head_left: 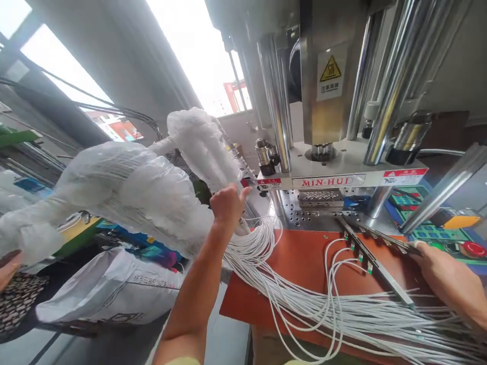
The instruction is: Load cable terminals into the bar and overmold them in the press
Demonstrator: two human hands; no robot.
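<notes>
My left hand is closed beside the lower end of a clear plastic bag, just above a thick bundle of white cables. What its fingers hold is hidden. On the right, my right hand grips the near end of a slotted metal bar, which lies slanted toward the press. A second metal bar lies alongside it on the brown work board. Several white cables with small green ends run to that second bar. Loose cables spread across the board's front edge.
A MIN-HUI press with steel columns and a heat-warning label stands ahead, its perforated metal bed behind the board. A red button is at right. Plastic-wrapped bundles, a white sack and another person's hand are at left.
</notes>
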